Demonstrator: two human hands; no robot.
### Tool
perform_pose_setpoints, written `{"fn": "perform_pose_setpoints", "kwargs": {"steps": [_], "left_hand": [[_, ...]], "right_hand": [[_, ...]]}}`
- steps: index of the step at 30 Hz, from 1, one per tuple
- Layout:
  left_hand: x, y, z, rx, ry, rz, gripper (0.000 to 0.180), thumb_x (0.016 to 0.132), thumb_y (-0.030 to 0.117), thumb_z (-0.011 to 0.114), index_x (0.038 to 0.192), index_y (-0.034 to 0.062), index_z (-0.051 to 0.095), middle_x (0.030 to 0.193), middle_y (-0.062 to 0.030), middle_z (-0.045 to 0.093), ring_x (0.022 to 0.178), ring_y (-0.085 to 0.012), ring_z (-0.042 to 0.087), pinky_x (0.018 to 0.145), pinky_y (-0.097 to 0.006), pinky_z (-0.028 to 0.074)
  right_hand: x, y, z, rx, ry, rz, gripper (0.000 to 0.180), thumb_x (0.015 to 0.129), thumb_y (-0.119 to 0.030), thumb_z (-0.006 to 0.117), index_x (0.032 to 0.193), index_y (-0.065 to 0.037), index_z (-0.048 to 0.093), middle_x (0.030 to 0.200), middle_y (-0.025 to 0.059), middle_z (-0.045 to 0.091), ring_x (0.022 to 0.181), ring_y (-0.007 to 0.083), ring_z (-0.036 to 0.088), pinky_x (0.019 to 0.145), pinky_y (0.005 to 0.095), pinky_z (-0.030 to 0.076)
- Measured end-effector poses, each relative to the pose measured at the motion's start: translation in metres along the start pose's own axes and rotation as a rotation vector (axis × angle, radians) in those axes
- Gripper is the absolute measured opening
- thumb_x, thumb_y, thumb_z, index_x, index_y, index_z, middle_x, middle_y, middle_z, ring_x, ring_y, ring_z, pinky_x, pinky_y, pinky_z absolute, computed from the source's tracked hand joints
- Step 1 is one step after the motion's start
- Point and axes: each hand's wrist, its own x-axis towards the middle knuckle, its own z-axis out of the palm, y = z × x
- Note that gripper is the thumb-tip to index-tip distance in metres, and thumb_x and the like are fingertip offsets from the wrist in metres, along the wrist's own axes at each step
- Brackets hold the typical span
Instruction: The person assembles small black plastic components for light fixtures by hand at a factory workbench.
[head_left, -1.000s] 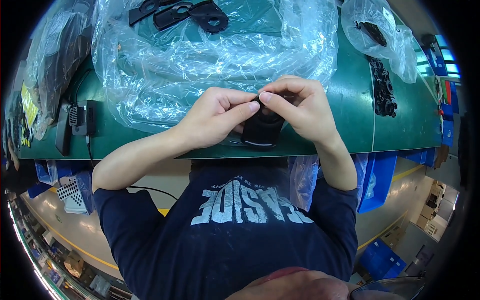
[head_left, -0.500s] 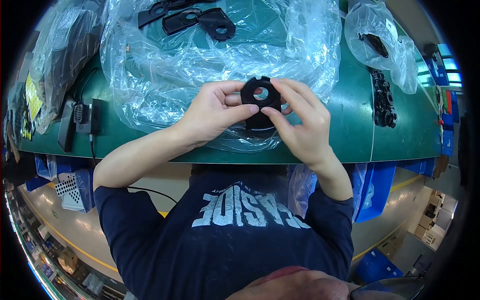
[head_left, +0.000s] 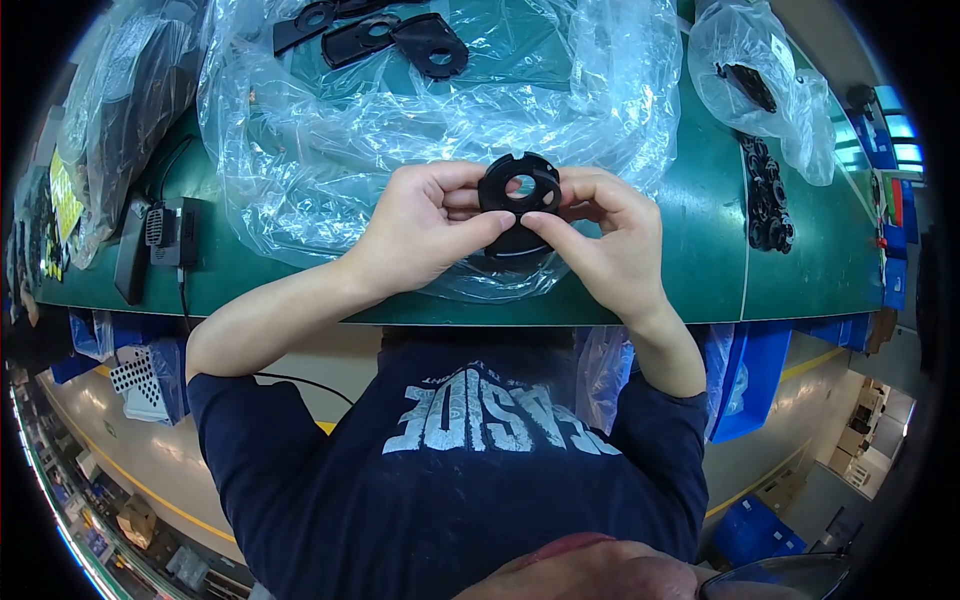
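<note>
A black plastic part with a round, holed end and a flat tail is held up over the near edge of the table, its ring end pointing away from me. My left hand grips its left side, thumb on the front face and fingers curled behind. On the other side my right hand pinches it, the thumb below the hole and the bent fingers at the right rim. Both thumb tips nearly meet under the hole. The fingers behind the part are partly hidden. Beyond, similar black parts lie on clear plastic film.
Small black ring-like parts are stacked in rows at the right, below a clear bag with a dark piece inside. At the left are a black boxy device with a cable and bagged items. Blue bins stand below the table edge.
My right index finger has left the ring's upper right edge and now bends lower at its side. The ring end looks slightly turned, with its top notch more exposed.
</note>
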Motion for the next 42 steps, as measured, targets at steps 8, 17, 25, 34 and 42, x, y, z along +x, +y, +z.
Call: {"fn": "perform_pose_setpoints", "kwargs": {"steps": [8, 17, 25, 34, 42], "left_hand": [[-0.004, 0.002, 0.007, 0.155, 0.074, 0.156, 0.028, 0.08, 0.0, 0.061, 0.107, -0.0075, 0.057, 0.094, -0.0089, 0.064, 0.085, -0.0105, 0.06, 0.076, -0.022, 0.05], [-0.005, 0.01, 0.004, 0.068, 0.012, 0.08, 0.035, 0.081, -0.002, 0.061, 0.114, -0.0069, 0.052, 0.103, -0.0114, 0.061, 0.093, -0.0114, 0.058, 0.081, -0.023, 0.048], [-0.005, 0.006, 0.002, 0.144, 0.004, 0.206, 0.033, 0.081, -0.004, 0.06, 0.114, -0.0069, 0.053, 0.102, -0.0111, 0.062, 0.091, -0.0116, 0.059, 0.08, -0.024, 0.049], [-0.004, 0.006, 0.0, 0.29, -0.003, 0.225, 0.03, 0.082, -0.005, 0.058, 0.112, -0.0077, 0.053, 0.098, -0.0102, 0.062, 0.089, -0.0109, 0.059, 0.078, -0.023, 0.048], [-0.002, 0.004, 0.002, 0.162, -0.058, 0.159, 0.032, 0.083, -0.004, 0.057, 0.114, -0.0068, 0.05, 0.103, -0.011, 0.06, 0.095, -0.0123, 0.058, 0.083, -0.024, 0.047]], "right_hand": [[-0.002, -0.002, 0.001, -0.184, 0.0, -0.134, 0.017, 0.067, 0.001, 0.073, 0.079, 0.004, 0.061, 0.082, 0.0112, 0.063, 0.068, 0.0148, 0.063, 0.058, 0.0243, 0.05], [-0.003, -0.005, 0.01, 0.182, 0.132, -0.012, 0.025, 0.069, 0.001, 0.073, 0.09, 0.002, 0.059, 0.087, 0.0101, 0.063, 0.072, 0.0125, 0.062, 0.061, 0.0223, 0.05], [-0.002, -0.001, 0.004, 0.068, 0.13, -0.15, 0.024, 0.068, 0.003, 0.072, 0.088, 0.004, 0.06, 0.095, 0.0142, 0.064, 0.075, 0.0142, 0.064, 0.064, 0.0236, 0.052], [0.002, -0.003, -0.003, -0.151, 0.013, -0.236, 0.014, 0.066, 0.003, 0.072, 0.077, 0.003, 0.064, 0.09, 0.0136, 0.065, 0.07, 0.0166, 0.064, 0.061, 0.0252, 0.051], [0.003, -0.002, -0.009, -0.061, -0.07, -0.159, 0.016, 0.066, 0.002, 0.072, 0.081, 0.003, 0.065, 0.086, 0.0124, 0.065, 0.07, 0.0153, 0.064, 0.06, 0.0246, 0.051]]}}
